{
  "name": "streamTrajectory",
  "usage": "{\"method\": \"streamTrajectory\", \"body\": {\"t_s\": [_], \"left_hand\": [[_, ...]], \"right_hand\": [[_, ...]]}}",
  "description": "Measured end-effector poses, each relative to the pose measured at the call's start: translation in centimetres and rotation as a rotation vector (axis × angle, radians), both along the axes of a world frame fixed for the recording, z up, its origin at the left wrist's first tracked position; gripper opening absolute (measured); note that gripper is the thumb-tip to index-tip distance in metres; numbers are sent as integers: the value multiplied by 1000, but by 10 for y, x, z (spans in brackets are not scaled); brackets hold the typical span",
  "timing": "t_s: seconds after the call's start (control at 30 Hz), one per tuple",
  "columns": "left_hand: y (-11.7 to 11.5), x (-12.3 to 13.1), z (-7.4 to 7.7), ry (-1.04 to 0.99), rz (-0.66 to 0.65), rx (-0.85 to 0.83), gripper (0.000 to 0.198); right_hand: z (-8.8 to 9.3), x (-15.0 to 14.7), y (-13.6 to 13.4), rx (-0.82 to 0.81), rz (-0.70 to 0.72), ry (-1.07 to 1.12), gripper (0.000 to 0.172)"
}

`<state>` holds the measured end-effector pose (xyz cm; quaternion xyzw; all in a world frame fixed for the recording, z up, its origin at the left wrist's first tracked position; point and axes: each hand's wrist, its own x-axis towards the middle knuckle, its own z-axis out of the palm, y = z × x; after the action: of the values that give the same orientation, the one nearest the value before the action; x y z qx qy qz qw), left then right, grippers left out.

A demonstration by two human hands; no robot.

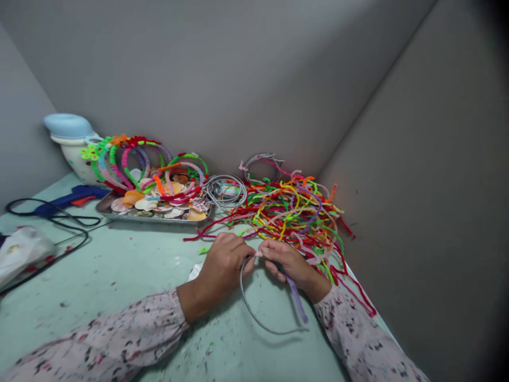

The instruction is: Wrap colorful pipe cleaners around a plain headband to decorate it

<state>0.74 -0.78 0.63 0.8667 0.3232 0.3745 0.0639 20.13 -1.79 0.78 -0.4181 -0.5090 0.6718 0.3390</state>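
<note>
My left hand (226, 263) is closed around one end of a thin grey headband (254, 313). The band curves down in an open arc, and its free end points right over the table. My right hand (287, 261) meets the left at the band's upper end, with thumb and fingers pinched on a short bit of pink pipe cleaner (259, 254). Below the right palm hangs a purple pipe cleaner (297, 301), its upper part hidden by the fingers. Just beyond both hands lies a tangled pile of colourful pipe cleaners (286, 212).
A metal tray (159, 218) of seashells bears several finished fuzzy headbands (127, 159). Coiled grey bands (226, 191) lie beside it. Left are a blue glue gun (59, 202) with a black cord, a white tumbler (77, 156) and a plastic bag (24, 249). Walls stand behind and right.
</note>
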Motion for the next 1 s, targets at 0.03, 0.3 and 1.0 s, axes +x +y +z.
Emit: {"method": "streamTrajectory", "body": {"t_s": [0.03,0.3,1.0], "left_hand": [[-1,0,1,16,-6,25,13],[-3,-1,8,168,-24,166,22],[-29,5,13,-85,-177,-67,11]], "right_hand": [[0,1,0,-3,13,-1,26],[0,9,3,-39,82,-27,24],[-10,1,2,39,-368,212,27]]}}
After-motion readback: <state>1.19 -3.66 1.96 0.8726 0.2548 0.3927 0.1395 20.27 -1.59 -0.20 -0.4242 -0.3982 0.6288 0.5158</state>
